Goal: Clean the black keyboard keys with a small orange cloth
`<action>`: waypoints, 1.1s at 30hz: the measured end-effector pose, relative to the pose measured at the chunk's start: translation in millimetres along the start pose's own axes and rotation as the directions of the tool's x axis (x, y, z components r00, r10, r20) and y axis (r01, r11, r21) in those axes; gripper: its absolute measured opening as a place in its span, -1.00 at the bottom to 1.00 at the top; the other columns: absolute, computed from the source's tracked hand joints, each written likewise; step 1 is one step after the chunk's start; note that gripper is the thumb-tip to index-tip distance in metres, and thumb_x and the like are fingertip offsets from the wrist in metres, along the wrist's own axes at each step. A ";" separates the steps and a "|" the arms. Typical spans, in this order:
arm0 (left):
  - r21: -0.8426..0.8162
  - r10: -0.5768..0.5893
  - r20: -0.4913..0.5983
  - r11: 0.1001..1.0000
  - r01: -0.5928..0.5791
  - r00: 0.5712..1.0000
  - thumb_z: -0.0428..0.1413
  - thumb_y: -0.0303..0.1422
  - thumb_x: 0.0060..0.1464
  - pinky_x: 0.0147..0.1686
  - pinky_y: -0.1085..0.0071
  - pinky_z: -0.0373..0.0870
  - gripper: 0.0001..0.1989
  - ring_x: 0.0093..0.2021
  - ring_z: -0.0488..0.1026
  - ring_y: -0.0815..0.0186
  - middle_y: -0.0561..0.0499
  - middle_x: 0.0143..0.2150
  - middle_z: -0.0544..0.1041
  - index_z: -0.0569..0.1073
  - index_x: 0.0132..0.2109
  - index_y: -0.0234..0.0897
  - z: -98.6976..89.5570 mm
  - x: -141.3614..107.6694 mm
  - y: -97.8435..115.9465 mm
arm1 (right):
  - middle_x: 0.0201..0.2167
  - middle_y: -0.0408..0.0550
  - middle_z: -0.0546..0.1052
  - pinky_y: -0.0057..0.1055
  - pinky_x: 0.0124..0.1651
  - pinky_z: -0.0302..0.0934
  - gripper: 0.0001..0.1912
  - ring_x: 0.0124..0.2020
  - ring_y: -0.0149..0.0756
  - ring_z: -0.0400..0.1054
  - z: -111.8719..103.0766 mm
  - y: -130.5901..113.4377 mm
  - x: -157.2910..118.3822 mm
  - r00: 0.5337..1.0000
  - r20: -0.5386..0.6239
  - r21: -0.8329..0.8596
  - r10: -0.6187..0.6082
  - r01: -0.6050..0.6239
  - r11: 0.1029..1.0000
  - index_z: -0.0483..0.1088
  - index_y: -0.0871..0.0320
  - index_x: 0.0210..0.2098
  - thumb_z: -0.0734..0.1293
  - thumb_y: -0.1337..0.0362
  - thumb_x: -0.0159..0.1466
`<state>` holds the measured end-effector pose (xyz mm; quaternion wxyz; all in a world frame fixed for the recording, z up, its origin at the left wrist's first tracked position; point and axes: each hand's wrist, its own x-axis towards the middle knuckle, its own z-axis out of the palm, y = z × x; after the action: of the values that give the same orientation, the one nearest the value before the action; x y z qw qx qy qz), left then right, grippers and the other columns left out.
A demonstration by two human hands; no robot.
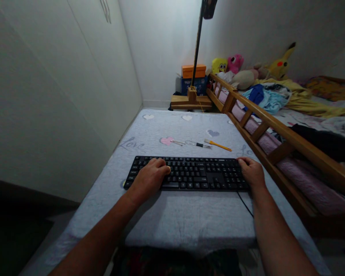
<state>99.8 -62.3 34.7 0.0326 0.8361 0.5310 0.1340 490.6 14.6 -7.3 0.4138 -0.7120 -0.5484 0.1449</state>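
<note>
As the right hand (252, 173) grasps one black keyboard (201, 174), the left hand (153, 172) lies curled on top, grip impossible to tell; one brush (218, 145) sits beyond.

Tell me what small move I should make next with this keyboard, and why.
I'd probably lift the left grip off the keyboard. It lies over the keys and hides some of them, while the right grip is at the keyboard's right end, where it could likely steady it. A brush lies just beyond, within likely reach.
</note>
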 end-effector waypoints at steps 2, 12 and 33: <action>0.025 -0.018 -0.007 1.000 0.018 1.000 0.01 -0.44 0.26 -0.20 0.35 0.27 -0.76 -0.14 0.34 0.20 -0.03 -0.18 0.49 0.59 -0.13 -0.19 -0.9 -6.3 -9.4 | -0.40 0.04 0.63 -0.25 -0.17 0.27 -0.60 -0.28 -0.05 0.47 0.1 -0.4 -0.2 1.000 -0.001 0.004 0.007 -0.007 1.000 0.57 0.15 -0.42 0.24 0.01 0.01; 0.002 -0.187 -0.101 0.982 0.188 0.977 -0.05 -0.31 0.27 -0.16 0.30 0.35 -0.68 -0.14 0.41 0.16 -0.07 -0.13 0.53 0.62 -0.11 -0.19 -8.5 -45.7 -61.0 | -0.42 0.03 0.62 -0.27 -0.20 0.26 -0.60 -0.29 -0.06 0.46 1.5 2.5 -0.4 1.000 -0.010 0.005 0.016 -0.016 1.000 0.58 0.16 -0.41 0.24 0.03 0.02; 0.038 -0.283 -0.237 0.953 0.300 0.929 -0.04 -0.26 0.20 -0.10 0.22 0.39 -0.67 -0.13 0.44 0.10 -0.12 -0.12 0.56 0.61 -0.14 -0.21 -23.9 -65.4 -88.3 | -0.46 -0.01 0.62 -0.31 -0.28 0.25 -0.63 -0.35 -0.11 0.45 1.9 7.4 1.1 0.999 -0.025 0.005 -0.033 0.033 0.999 0.59 0.15 -0.43 0.26 0.04 0.03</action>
<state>-10.1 -84.7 27.9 -0.0398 0.7274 0.6541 0.2036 494.7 16.0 -13.7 0.4251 -0.7034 -0.5545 0.1306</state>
